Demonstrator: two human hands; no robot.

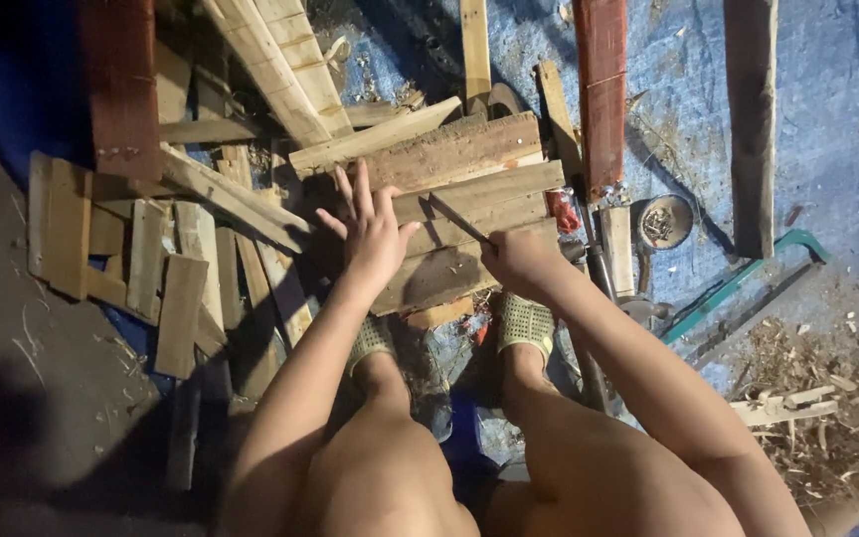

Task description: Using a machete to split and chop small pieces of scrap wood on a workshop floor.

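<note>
A panel of rough wooden planks [469, 189] lies on the ground in front of my feet. My left hand [370, 234] rests flat on its left end with the fingers spread. My right hand [519, 261] is closed around a thin dark pencil-like tool [457, 219], whose tip touches the middle plank. Both hands sit on the near half of the panel, about a hand's width apart.
Loose wood offcuts [151, 259] pile up to the left. Long boards [601, 89] and a dark plank [753, 119] lie on a blue tarp [847, 149]. A round tin of nails [664, 221], a green-framed saw [738, 283] and wood shavings [827, 398] lie to the right.
</note>
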